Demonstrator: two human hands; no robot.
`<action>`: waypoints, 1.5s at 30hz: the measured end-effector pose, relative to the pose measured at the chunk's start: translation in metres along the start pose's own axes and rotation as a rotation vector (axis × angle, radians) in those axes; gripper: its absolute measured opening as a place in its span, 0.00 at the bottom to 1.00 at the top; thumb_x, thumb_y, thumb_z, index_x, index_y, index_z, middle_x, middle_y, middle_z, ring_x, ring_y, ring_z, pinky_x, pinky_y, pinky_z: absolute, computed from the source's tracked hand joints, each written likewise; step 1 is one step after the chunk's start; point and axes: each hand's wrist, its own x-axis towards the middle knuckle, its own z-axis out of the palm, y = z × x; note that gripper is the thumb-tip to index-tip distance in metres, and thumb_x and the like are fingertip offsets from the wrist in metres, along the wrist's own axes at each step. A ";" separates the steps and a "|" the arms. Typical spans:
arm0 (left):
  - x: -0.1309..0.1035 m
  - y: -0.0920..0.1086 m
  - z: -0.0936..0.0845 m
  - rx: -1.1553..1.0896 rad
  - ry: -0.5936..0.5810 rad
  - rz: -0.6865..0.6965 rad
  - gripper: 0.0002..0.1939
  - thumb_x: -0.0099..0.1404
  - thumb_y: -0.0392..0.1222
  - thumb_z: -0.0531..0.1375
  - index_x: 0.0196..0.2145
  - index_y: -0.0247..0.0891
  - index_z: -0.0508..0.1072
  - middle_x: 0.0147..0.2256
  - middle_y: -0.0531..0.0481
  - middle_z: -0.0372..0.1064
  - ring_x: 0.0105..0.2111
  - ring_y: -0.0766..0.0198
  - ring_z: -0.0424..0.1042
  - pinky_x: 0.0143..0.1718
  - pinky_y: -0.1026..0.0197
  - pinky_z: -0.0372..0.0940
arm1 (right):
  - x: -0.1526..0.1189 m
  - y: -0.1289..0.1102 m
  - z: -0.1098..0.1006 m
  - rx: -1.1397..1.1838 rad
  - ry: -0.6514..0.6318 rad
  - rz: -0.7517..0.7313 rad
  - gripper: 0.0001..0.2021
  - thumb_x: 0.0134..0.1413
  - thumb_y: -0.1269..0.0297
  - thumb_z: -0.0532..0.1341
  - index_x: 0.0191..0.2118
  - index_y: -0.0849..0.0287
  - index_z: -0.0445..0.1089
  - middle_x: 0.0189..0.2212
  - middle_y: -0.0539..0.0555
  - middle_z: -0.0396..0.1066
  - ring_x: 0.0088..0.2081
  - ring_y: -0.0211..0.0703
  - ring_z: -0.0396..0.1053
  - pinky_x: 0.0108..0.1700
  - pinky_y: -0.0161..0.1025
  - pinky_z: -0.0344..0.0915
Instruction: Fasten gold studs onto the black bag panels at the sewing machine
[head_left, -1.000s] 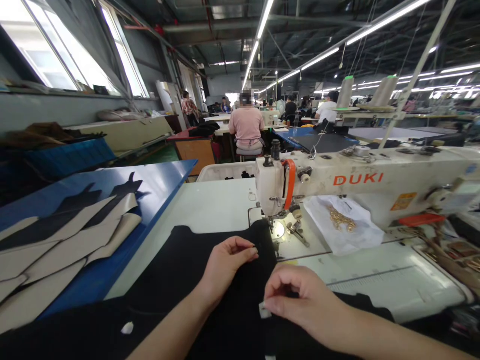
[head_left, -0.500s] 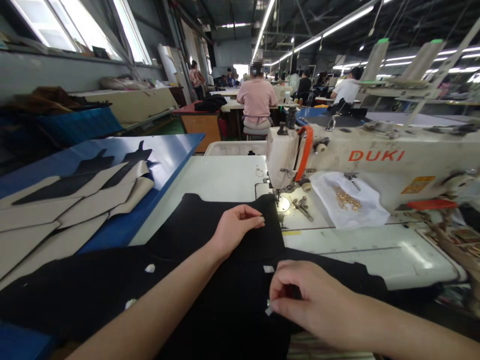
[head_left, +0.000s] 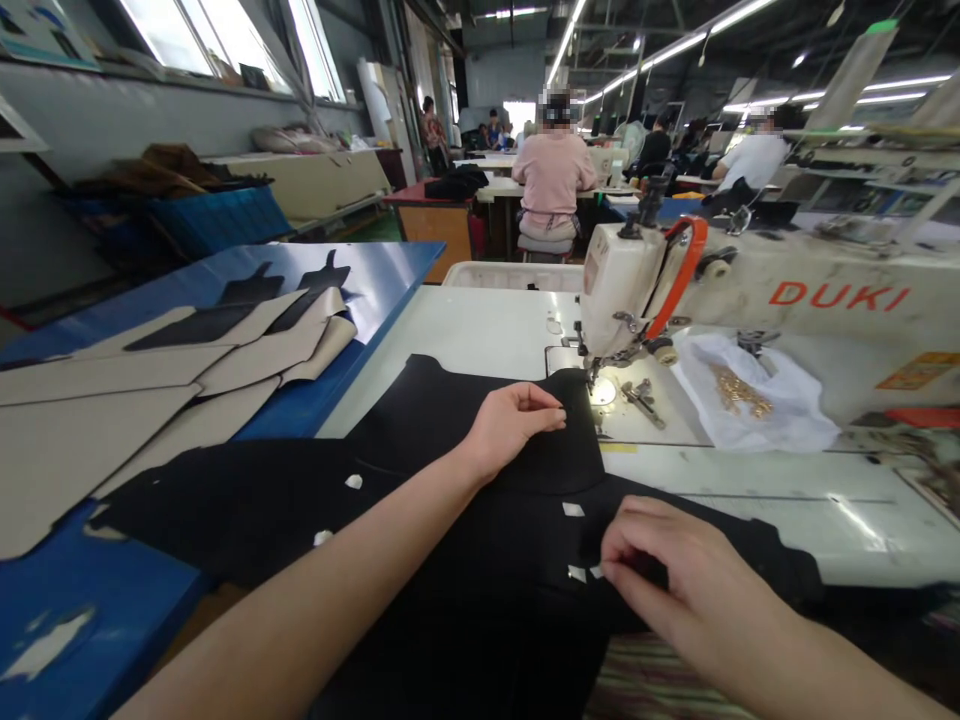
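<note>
Black fabric pieces (head_left: 480,540) lie spread over the sewing table's front edge, up to the sewing machine's needle area. My left hand (head_left: 514,425) is over the upper panel, thumb and fingertips pinched; whatever is between them is too small to make out. Lower right, my right hand (head_left: 667,560) pinches a small white piece (head_left: 597,571) just above the fabric. Beside it, a white patch (head_left: 576,574) sits on the black cloth, with another white patch (head_left: 573,510) higher up. Two more whitish bits, one of them a white bit (head_left: 354,482), show left of my left forearm.
The sewing machine (head_left: 780,290) stands at right, its lamp lit. Under its arm lies a white bag (head_left: 795,420) with gold-coloured metal parts (head_left: 741,392). Beige panels (head_left: 247,360) cover part of a blue table (head_left: 405,270) at left. A person in pink (head_left: 555,175) sits ahead.
The view has swung left, so the scene sits further right. My right fingertips have come off the lower white patch, with a small white piece between them. My left hand keeps its pinch over the panel.
</note>
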 end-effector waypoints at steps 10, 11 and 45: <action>0.000 0.006 0.000 0.040 0.020 -0.033 0.09 0.45 0.36 0.68 0.25 0.33 0.72 0.23 0.51 0.74 0.26 0.65 0.73 0.34 0.62 0.67 | 0.000 0.014 0.005 -0.186 0.031 0.003 0.07 0.46 0.74 0.61 0.25 0.58 0.63 0.27 0.49 0.63 0.30 0.39 0.60 0.31 0.37 0.52; 0.000 0.006 0.000 0.043 0.025 -0.037 0.09 0.45 0.36 0.68 0.25 0.34 0.72 0.23 0.51 0.74 0.26 0.65 0.73 0.34 0.62 0.67 | 0.001 0.015 0.006 -0.213 0.040 -0.002 0.07 0.46 0.73 0.63 0.25 0.58 0.63 0.27 0.49 0.63 0.30 0.40 0.60 0.31 0.37 0.51; -0.002 0.006 -0.003 0.216 -0.029 0.069 0.08 0.47 0.42 0.67 0.25 0.38 0.74 0.24 0.54 0.74 0.27 0.68 0.71 0.30 0.69 0.65 | 0.099 0.052 -0.001 0.863 0.277 0.060 0.07 0.44 0.65 0.65 0.32 0.60 0.74 0.24 0.49 0.73 0.29 0.39 0.71 0.36 0.36 0.66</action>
